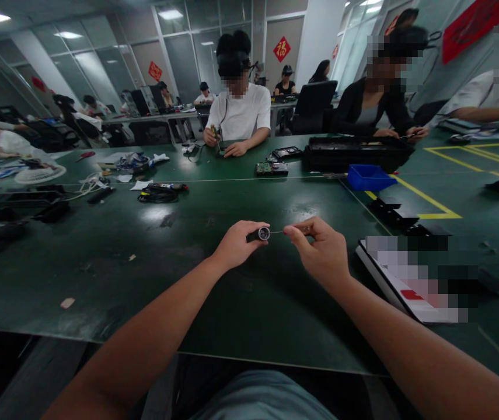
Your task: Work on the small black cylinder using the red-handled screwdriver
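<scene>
My left hand (241,244) is closed around a dark cylindrical part (263,233), whose round, light-rimmed end faces me. What lies inside that end is too small to make out. Just to the right, my right hand (323,248) grips the handle of a screwdriver (278,233). Its thin metal shaft points left and reaches the rim of the cylindrical part; I cannot tell whether the tip is inside it. Both hands are held above the green table (249,309), near its middle.
A co-worker in a white shirt (249,111) works opposite. Before me lie a coiled black cable (158,193), an opened circuit-board device (272,169), a blue bin (370,177) and a long black casing (358,154). A white-edged box or booklet (389,286) lies beside my right forearm.
</scene>
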Demonstrator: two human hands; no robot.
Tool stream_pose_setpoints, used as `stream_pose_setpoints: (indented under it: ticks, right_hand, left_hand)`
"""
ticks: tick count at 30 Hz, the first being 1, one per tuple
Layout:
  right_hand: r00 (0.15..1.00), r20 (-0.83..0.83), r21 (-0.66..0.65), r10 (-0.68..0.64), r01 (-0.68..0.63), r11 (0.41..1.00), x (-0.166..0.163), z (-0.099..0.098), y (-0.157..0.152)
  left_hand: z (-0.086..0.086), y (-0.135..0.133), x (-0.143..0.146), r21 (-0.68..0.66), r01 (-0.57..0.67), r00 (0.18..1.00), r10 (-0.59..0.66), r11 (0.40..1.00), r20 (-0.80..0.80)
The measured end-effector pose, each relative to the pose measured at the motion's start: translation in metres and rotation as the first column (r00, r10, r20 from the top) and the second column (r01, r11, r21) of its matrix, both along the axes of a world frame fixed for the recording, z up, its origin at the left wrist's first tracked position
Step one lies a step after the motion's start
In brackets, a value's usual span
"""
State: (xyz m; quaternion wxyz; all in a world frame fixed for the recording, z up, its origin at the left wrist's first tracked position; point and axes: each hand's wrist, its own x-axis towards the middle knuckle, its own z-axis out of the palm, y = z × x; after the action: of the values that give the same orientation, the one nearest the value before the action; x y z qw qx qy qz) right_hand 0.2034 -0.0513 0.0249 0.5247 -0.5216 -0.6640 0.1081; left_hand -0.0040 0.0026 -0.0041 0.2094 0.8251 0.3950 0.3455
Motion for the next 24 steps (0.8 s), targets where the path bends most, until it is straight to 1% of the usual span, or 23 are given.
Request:
stream_pose_setpoints:
  ticks: [4, 7, 9, 13, 16, 20, 24]
  right_hand:
    - [0.995, -0.027, 0.015, 0.096, -0.096, 0.995, 0.001, -0.003, 0.0]
    - [0.986, -0.051, -0.001, 0.16, -0.16, 0.987, 0.002, -0.005, 0.001]
    - [0.985, -0.041, -0.023, 0.168, -0.169, 0.985, 0.002, -0.005, 0.0]
    - [0.99, -0.028, -0.076, 0.141, -0.143, 0.987, 0.001, -0.004, 0.0]
    - [0.978, -0.14, -0.08, 0.157, -0.169, 0.982, 0.0, -0.006, 0.001]
    - [0.934, -0.323, -0.095, 0.151, -0.191, 0.977, -0.002, -0.01, 0.003]
    - [0.881, -0.451, -0.104, 0.141, -0.209, 0.972, -0.003, -0.013, 0.009]
  left_hand:
    - [0.001, -0.001, -0.001, -0.006, -0.005, 1.0, 0.005, 1.0, -0.004]
    - [0.001, 0.0, -0.001, 0.0, -0.005, 1.0, 0.005, 1.0, -0.009]
    - [0.001, 0.0, -0.001, 0.003, -0.002, 1.0, 0.002, 1.0, -0.013]
    - [-0.001, 0.002, -0.001, 0.014, 0.002, 1.0, -0.002, 1.0, -0.011]
    - [-0.002, 0.002, -0.002, 0.012, -0.015, 1.0, 0.015, 1.0, 0.003]
    - [-0.001, 0.001, -0.001, 0.008, -0.038, 0.999, 0.038, 0.999, 0.003]
    - [0.0, 0.001, -0.001, 0.038, 0.0, 1.0, 0.0, 0.999, 0.006]
